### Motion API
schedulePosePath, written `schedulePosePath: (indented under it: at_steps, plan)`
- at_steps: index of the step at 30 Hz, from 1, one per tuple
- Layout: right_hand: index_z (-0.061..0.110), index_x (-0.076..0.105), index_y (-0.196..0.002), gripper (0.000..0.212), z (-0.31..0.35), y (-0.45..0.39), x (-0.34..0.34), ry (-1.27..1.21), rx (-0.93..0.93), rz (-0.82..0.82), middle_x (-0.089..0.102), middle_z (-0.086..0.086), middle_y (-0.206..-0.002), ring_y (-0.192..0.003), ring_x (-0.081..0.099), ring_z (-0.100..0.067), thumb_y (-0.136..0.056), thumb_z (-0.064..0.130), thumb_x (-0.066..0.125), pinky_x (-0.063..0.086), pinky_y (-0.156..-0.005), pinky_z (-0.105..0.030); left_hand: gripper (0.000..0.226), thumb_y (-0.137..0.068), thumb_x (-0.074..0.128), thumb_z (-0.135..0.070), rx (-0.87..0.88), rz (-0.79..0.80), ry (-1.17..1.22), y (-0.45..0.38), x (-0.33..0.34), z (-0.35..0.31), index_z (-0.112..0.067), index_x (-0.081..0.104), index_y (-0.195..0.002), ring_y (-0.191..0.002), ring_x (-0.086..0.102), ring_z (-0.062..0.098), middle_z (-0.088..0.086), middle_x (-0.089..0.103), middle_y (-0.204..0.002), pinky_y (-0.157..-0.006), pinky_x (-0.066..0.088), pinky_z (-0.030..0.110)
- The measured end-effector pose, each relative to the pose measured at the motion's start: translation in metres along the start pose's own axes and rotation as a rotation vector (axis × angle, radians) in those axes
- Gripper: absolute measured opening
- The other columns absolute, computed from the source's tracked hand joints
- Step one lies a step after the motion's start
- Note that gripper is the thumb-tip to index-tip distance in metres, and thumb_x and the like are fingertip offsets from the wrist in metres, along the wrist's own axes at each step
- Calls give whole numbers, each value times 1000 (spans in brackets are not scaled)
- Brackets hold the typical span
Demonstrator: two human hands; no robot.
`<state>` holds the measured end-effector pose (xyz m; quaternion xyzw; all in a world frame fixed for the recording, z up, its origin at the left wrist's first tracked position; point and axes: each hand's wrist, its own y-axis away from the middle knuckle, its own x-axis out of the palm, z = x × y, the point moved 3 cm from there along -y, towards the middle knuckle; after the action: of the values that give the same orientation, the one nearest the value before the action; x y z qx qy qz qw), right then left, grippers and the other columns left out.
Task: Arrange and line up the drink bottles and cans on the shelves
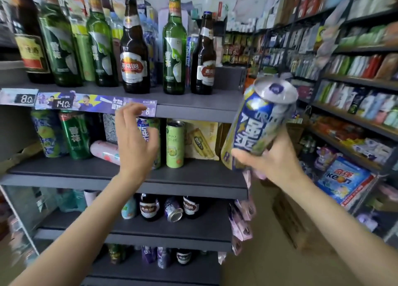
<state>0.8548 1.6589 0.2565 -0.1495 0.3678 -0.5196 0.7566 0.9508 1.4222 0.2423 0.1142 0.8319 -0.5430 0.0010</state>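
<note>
The right hand (272,160) grips a blue and white can (261,122), tilted, in the air right of the shelves. The left hand (134,139), fingers loosely spread, holds nothing before a blue can (150,132) on the middle shelf (193,175); a green can (174,144) stands just right.

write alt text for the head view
The right hand grips a blue can tilted beside a grey shelf unit, while the open left hand reaches toward cans on its second shelf. Beer bottles stand along the top shelf.
</note>
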Motion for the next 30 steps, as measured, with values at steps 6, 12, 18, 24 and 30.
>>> schedulePosePath:
  at_steps: [6,12,18,24,30]
  plan:
    - [23,34,-129,89,48,-98,-15,-30,-31,-19,55,5,-123,-114,54,-14,-57,32,86,44,-100,-38,36,-72,44,-5,-10,77,-186,-34,22,-4,0,53,-106,-100,44,33,18,52,-110,-79,24,30]
    - [17,35,-134,87,24,-167,41,-75,243,65,50,-3,-131,-120,49,-22,-63,31,84,43,-98,-34,24,-79,48,-5,-122,166,-308,-33,40,1,-5,57,-101,-107,39,33,14,49,-113,-87,24,37]
    - [8,4,-149,106,8,-202,59,112,308,95,22,-10,-153,-138,28,-27,-76,38,75,30,-108,-38,23,-76,48,-6,-93,175,-375,-34,42,18,-7,59,-96,-99,42,34,14,53,-103,-78,24,35]
    - [4,3,-147,104,0,-212,73,49,323,112,23,-14,-151,-137,29,-30,-78,37,73,31,-107,-38,28,-73,44,-7,-76,94,-337,-30,47,19,-8,60,-97,-98,42,32,11,55,-105,-82,27,33]
    - [12,41,-121,48,18,-140,43,-101,14,-211,47,-6,-120,-110,50,-17,-83,23,67,43,-93,-29,30,-75,43,-12,-146,122,-274,36,19,45,-4,59,-98,-99,44,27,13,53,-111,-81,31,33]
